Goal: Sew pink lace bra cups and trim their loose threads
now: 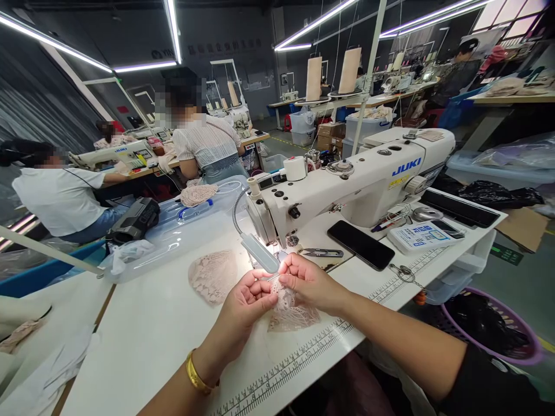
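Two hands make the grip: the left hand and the right hand each pinch the upper edge of a pale lace piece, nearly meeting, just in front of the needle end of the sewing machine. The step in hand looks like lining up that edge by fingertip; whether any lace reaches the needle is hidden. A next move seems to call for an even, light pinch, without stretching the mesh. A lamp stands out from the sewing machine's needle end; on the surface, a second scrap lies left of the sewing machine, snips and a phone before it.
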### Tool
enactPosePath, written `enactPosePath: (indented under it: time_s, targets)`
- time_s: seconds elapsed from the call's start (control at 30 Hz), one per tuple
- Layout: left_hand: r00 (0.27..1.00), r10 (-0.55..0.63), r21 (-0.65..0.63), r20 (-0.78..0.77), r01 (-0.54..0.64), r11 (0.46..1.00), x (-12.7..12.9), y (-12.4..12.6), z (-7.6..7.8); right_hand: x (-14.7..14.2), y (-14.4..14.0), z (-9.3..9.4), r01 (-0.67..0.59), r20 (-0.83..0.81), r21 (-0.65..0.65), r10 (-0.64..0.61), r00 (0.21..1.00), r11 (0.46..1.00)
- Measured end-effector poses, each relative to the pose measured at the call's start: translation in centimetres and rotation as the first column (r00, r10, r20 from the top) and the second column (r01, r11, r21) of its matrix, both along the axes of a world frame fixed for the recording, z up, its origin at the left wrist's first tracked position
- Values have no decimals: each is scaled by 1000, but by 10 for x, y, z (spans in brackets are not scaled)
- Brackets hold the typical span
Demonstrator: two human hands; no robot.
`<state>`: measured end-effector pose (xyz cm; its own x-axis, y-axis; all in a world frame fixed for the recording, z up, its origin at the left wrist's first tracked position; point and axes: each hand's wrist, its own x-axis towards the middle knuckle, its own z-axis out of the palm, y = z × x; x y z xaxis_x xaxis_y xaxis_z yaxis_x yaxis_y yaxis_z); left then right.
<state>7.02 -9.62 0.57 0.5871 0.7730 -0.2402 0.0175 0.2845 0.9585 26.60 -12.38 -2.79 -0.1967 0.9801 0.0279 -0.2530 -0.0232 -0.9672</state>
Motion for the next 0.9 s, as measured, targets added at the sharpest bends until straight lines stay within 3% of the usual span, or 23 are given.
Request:
enactPosePath:
  time_s: [0.4,0.63,0.9]
  targets:
    - [999,29,43,-40,-27,999,-1,1,-3,1,2,-7,31,-1,17,-31,1000,999]
    - [999,2,64,-54,1,998,-2,2,-5,0,3,-5,118,18,32,-118,993,993]
    - [999,21,78,-25,-19,997,0,1,-7,-1,2,-3,87,15,56,-88,996,995]
